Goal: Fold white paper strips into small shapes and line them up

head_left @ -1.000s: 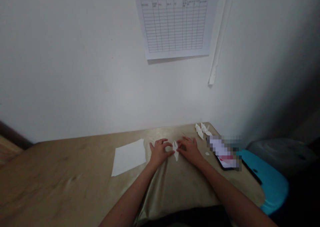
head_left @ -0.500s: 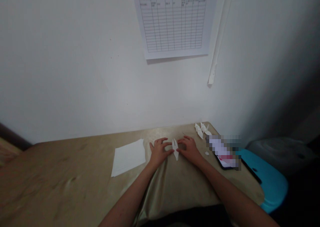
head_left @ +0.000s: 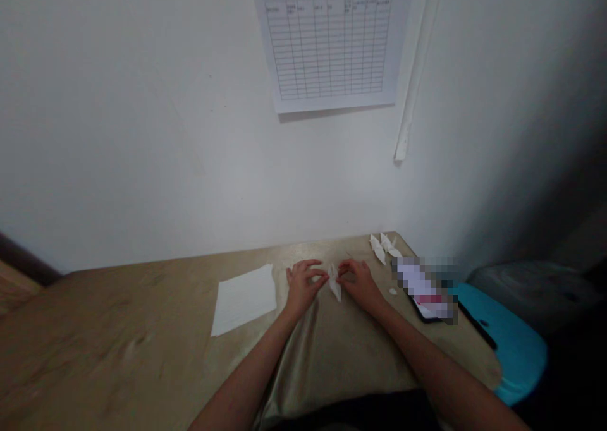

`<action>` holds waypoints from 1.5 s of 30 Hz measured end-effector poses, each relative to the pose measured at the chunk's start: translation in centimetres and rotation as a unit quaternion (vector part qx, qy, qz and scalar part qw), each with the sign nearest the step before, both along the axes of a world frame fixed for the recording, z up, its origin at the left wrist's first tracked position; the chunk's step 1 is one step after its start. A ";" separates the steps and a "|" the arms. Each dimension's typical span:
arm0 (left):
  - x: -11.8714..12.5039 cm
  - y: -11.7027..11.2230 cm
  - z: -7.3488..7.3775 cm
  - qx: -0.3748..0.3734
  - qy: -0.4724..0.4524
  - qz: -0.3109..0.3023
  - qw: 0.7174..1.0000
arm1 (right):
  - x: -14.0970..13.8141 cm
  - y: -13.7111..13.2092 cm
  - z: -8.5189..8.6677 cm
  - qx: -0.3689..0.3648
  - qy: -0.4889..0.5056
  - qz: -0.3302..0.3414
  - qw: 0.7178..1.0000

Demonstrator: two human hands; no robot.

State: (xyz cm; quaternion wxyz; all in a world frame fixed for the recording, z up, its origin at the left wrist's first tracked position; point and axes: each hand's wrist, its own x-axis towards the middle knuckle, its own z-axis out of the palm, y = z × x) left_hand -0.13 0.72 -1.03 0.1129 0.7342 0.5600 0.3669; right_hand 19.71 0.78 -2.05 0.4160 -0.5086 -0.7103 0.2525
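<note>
A small folded piece of white paper (head_left: 334,288), narrow and pointed at its near end, is pinched between my two hands just above the brown-covered table (head_left: 142,330). My left hand (head_left: 303,284) grips its left edge with thumb and index finger. On the opposite edge, the thumb and bent fingers of my right hand (head_left: 359,284) close on the paper. Its upper part is blurred and partly behind the fingertips. To the left lie white sheets of paper (head_left: 245,299). Folded white paper figures (head_left: 378,249) rest at the far right corner.
A phone (head_left: 422,292), partly pixelated, lies along the right edge, with a small white scrap (head_left: 392,291) beside it. Beyond that edge is a turquoise object (head_left: 516,342), perhaps a stool. A printed table sheet (head_left: 332,52) hangs on the white wall behind.
My thumbs and index fingers have closed in tighter on the folded paper. Its shape has shifted, with the near tip now slightly further right. The sheets and phone stay put.
</note>
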 end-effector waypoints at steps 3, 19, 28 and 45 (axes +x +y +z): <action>0.1 0.1 -0.3 0.012 -0.033 -0.005 0.999 | 0.0 0.1 -0.1 0.008 0.009 -0.004 1.000; 0.3 -0.5 0.7 0.059 -0.073 -0.036 0.995 | 0.0 0.2 -0.1 0.068 0.107 0.041 0.991; 0.6 -1.0 1.5 0.087 -0.058 -0.039 0.994 | -0.2 -0.1 0.8 0.080 0.168 0.074 0.980; 1.0 -1.4 1.7 0.046 -0.068 -0.046 0.996 | 0.0 -0.1 0.6 0.045 0.165 0.049 0.984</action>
